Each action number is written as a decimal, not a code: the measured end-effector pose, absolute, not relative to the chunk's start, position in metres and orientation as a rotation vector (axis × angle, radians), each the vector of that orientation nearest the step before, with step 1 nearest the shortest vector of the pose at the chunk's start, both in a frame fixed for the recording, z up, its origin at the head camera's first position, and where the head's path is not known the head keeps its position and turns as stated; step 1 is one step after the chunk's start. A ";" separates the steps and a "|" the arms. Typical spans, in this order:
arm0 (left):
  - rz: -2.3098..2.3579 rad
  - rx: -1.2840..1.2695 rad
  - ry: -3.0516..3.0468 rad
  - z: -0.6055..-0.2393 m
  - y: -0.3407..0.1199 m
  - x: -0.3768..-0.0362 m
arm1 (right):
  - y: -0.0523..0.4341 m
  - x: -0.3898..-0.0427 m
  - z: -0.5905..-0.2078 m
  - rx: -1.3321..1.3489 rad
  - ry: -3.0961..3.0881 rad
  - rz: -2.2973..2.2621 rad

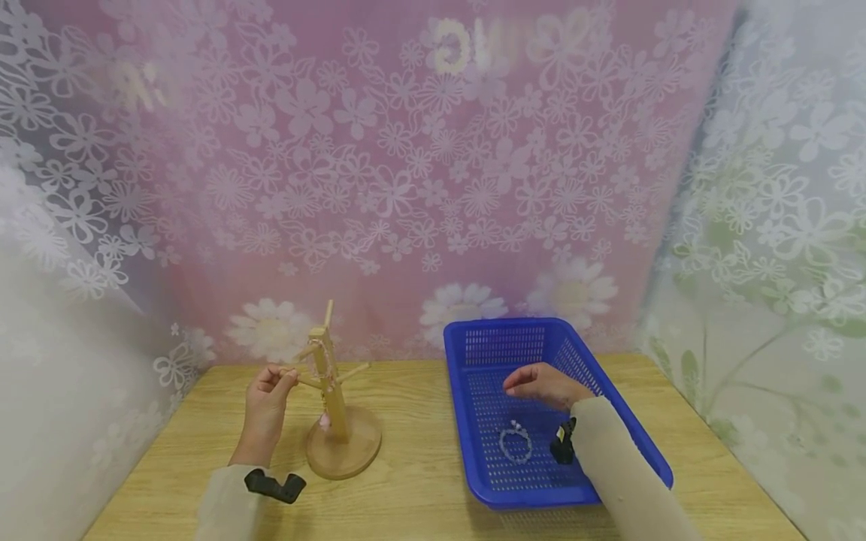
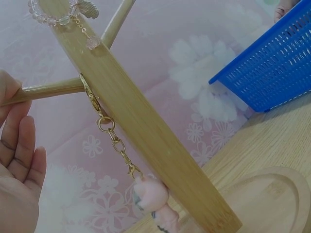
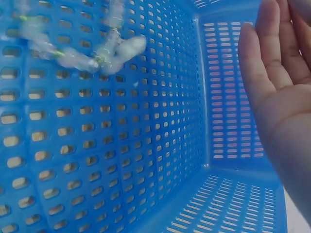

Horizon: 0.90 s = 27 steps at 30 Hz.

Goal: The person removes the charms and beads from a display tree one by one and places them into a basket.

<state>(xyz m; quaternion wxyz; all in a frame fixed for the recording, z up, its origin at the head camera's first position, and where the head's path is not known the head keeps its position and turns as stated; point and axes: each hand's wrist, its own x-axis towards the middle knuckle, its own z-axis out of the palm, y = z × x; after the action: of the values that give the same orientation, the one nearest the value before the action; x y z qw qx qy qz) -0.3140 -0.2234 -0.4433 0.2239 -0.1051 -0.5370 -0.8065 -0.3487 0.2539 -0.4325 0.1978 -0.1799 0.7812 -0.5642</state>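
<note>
A wooden peg stand (image 1: pixel 336 409) stands left of centre on the table. On it hang a pale bead bracelet (image 2: pixel 58 17) and a gold chain (image 2: pixel 109 131) with a pink charm (image 2: pixel 154 201). My left hand (image 1: pixel 269 394) is at the tip of the stand's left peg (image 2: pixel 51 90); one fingertip touches it and the other fingers (image 2: pixel 22 155) lie straight. My right hand (image 1: pixel 540 383) hovers flat inside the blue basket (image 1: pixel 473 334), holding nothing. A clear bead bracelet (image 1: pixel 516 445) lies on the basket floor (image 3: pixel 146 145), apart from my right palm (image 3: pixel 282 92).
The wooden table (image 1: pixel 419 481) is walled in by flowered plastic sheeting at the back and on both sides. The basket sits right of the stand, with a strip of bare tabletop between them. The stand's round base (image 2: pixel 272 204) takes up table near the post.
</note>
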 end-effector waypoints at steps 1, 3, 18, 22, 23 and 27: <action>-2.227 -0.295 -1.484 -0.443 -0.223 -0.314 | 0.254 -0.349 -0.432 -0.503 2.177 -1.589; -2.224 -0.298 -1.495 -0.443 -0.223 -0.314 | 0.255 -0.348 -0.431 -0.505 2.166 -1.604; -2.225 -0.247 -1.511 -0.441 -0.222 -0.313 | 0.235 -0.344 -0.412 -0.504 2.187 -1.670; -2.234 -0.233 -1.504 -0.441 -0.222 -0.312 | 0.222 -0.341 -0.406 -0.552 2.212 -1.646; -2.236 -0.231 -1.504 -0.441 -0.222 -0.312 | 0.218 -0.339 -0.405 -0.566 2.213 -1.642; -2.241 -0.227 -1.506 -0.441 -0.223 -0.312 | 0.206 -0.334 -0.399 -0.588 2.239 -1.643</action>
<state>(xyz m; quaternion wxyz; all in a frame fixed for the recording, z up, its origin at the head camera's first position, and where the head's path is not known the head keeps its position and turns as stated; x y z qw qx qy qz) -0.3122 -0.2226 -0.4409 0.2144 -0.0818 -0.5429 -0.8078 -0.3343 0.2056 -0.3989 0.1507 -0.2048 0.7797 -0.5722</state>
